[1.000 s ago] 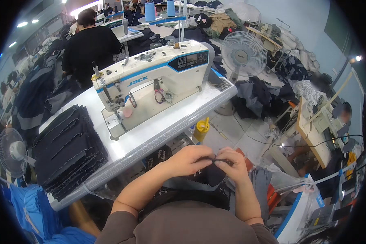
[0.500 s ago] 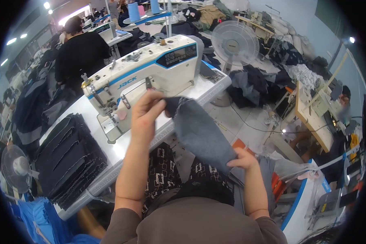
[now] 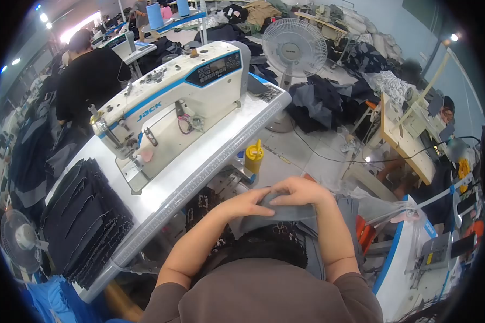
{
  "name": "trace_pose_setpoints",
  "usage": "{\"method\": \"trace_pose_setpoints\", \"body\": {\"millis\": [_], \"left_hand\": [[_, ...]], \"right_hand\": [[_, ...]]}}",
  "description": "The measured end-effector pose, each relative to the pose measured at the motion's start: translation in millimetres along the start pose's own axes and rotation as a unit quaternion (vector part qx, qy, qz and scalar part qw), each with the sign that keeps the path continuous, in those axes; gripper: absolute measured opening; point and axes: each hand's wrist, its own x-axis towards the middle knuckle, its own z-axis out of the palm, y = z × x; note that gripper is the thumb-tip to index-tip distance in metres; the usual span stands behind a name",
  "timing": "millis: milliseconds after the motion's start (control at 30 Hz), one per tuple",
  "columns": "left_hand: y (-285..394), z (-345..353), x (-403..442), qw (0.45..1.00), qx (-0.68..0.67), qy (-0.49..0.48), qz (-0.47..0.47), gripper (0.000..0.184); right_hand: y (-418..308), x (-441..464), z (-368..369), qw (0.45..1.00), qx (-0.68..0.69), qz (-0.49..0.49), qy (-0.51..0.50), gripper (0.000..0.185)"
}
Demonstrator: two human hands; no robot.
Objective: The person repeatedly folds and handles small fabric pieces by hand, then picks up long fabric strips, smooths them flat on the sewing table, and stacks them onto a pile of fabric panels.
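Note:
Over my lap, my left hand (image 3: 249,203) and my right hand (image 3: 300,191) are close together on a grey fabric piece (image 3: 291,212). Each hand has its thumb on the near side, with the cloth's edge between thumb and fingers; part of the grip is hidden. More grey cloth (image 3: 349,210) lies under and beside my right forearm. Ahead and left stands a white JACK sewing machine (image 3: 170,99), with nothing seen under its needle. On the left of its table rests a stack of dark, frayed fabric pieces (image 3: 86,220).
A yellow bottle (image 3: 253,159) stands beyond my hands, below the table edge. Behind the machine is a standing fan (image 3: 295,48), near dark cloth heaps (image 3: 328,102). Another machine table (image 3: 393,269) is at my right. A person in black (image 3: 94,72) sits ahead left.
Both hands have come down and together over my lap; the left moved away from the machine. The grey piece, stretched out in the air before, is now low at my lap. The view shifted slightly.

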Motion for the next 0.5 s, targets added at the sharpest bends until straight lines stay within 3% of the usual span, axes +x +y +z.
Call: {"method": "trace_pose_setpoints", "body": {"millis": [67, 100, 167, 267, 400, 467, 500], "left_hand": [[-3.0, -4.9, -5.3, 0.992, -0.056, -0.067, -0.092, 0.040], [5.9, -7.6, -8.1, 0.996, -0.040, -0.044, -0.064, 0.021], [16.3, -19.8, -11.4, 0.994, -0.085, -0.023, -0.059, 0.020], [24.7, -42.6, -11.1, 0.995, 0.092, -0.027, -0.032, 0.020], [39.8, -49.8, -13.2, 0.982, 0.180, -0.004, 0.057, 0.015], [56.6, -50.4, -14.7, 0.977, 0.212, -0.006, 0.036, 0.015], [61.8, -51.7, -14.8, 0.969, 0.245, -0.011, 0.022, 0.016]], "right_hand": [[6.1, -3.5, 0.4, 0.993, 0.075, 0.060, -0.063, 0.028], [5.3, -7.7, 3.5, 0.993, 0.077, 0.064, -0.066, 0.028], [0.3, -14.8, 12.9, 0.958, 0.281, 0.053, -0.019, 0.029], [1.7, -11.9, 28.1, 0.931, 0.364, 0.036, 0.009, 0.029], [11.0, -2.6, 30.7, 0.927, 0.359, 0.071, -0.088, 0.026], [9.0, 4.4, 31.6, 0.964, 0.219, 0.074, -0.131, 0.025], [6.8, 6.0, 34.4, 0.963, 0.221, 0.071, -0.135, 0.025]]}}
